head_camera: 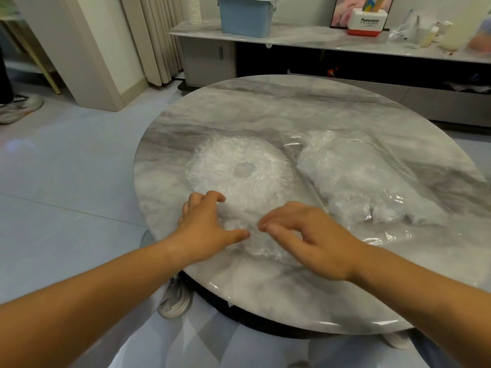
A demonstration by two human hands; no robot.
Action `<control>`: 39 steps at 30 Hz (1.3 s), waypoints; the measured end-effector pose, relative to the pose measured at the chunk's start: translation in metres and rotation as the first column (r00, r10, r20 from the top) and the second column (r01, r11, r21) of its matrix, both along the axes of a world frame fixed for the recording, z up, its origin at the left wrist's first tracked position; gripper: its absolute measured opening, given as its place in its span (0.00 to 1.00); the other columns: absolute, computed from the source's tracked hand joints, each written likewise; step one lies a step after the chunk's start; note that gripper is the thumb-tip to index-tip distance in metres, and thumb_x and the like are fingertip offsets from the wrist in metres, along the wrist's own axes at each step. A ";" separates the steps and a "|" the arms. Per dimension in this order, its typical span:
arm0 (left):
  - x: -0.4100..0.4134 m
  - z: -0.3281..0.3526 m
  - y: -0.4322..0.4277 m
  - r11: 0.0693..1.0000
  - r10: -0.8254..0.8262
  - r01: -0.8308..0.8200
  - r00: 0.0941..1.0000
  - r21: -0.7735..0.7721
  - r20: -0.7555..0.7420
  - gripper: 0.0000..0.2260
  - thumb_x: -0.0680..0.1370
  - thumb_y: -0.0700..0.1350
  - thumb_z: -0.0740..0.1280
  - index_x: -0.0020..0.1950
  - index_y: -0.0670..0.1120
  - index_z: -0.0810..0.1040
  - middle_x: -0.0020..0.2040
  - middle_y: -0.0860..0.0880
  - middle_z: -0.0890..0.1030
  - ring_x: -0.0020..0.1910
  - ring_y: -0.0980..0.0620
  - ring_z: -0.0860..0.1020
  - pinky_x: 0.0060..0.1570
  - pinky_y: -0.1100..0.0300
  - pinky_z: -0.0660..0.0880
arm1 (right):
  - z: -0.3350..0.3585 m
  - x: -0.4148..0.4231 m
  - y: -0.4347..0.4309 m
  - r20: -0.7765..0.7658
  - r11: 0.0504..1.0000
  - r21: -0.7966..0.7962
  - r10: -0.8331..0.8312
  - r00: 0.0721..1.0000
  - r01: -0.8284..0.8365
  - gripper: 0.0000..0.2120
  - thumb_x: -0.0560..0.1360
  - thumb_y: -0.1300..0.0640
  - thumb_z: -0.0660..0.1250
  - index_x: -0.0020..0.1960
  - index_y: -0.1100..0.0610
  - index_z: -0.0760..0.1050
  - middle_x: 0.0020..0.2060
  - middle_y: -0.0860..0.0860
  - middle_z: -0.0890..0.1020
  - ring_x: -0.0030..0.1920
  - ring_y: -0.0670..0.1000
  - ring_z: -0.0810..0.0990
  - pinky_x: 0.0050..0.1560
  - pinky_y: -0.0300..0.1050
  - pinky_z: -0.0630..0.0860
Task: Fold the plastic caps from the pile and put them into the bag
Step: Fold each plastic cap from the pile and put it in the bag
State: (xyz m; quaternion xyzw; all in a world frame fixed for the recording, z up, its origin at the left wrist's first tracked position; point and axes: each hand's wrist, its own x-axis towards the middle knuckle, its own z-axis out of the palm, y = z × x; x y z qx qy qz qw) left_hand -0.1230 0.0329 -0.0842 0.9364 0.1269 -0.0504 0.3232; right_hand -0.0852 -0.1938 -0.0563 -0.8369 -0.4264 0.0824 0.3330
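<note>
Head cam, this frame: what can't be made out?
cap, head view: clear film, partly under left hand and right hand; fold state and grip unreadable.
pile, head view: clear layers merge, count impossible.
bag, head view: label too small to read; open end unclear through transparent film.

Only one readable brand showing: "Panasonic" in black letters, sitting on front of white-and-red box (368, 22), upper right of frame, box standing on grey sideboard (305, 39). Smaller line of print running right under brand name, too tiny to read. Small white sticker (353, 140) sitting on clear bag (372, 187), right of centre, print blurring out, can't make out anything on it.
</note>
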 end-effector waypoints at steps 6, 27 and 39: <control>-0.002 0.023 0.017 0.987 -0.155 0.146 0.972 -0.061 -0.178 0.56 0.50 0.76 0.74 0.74 0.60 0.61 0.67 0.53 0.65 0.67 0.52 0.68 0.68 0.51 0.71 | -0.018 -0.017 -0.007 0.181 0.942 -0.298 0.216 0.960 -0.155 0.21 0.83 0.42 0.54 0.57 0.52 0.82 0.56 0.45 0.83 0.52 0.48 0.78 0.58 0.47 0.73; -0.018 0.020 -0.016 0.971 -0.166 0.179 0.982 0.161 -0.088 0.29 0.67 0.72 0.71 0.59 0.57 0.70 0.51 0.57 0.71 0.45 0.60 0.75 0.41 0.63 0.71 | -0.018 -0.047 -0.052 0.082 0.950 -0.301 0.118 0.990 -0.088 0.20 0.81 0.39 0.58 0.68 0.46 0.74 0.58 0.39 0.79 0.58 0.43 0.74 0.61 0.45 0.71; -0.006 0.017 -0.019 0.972 -0.229 0.232 0.969 0.025 -0.089 0.19 0.70 0.61 0.76 0.38 0.50 0.73 0.34 0.55 0.75 0.31 0.60 0.73 0.33 0.66 0.68 | -0.022 -0.058 -0.059 0.161 0.924 -0.382 0.098 0.982 -0.030 0.22 0.82 0.36 0.52 0.65 0.46 0.75 0.62 0.41 0.74 0.60 0.46 0.71 0.61 0.46 0.70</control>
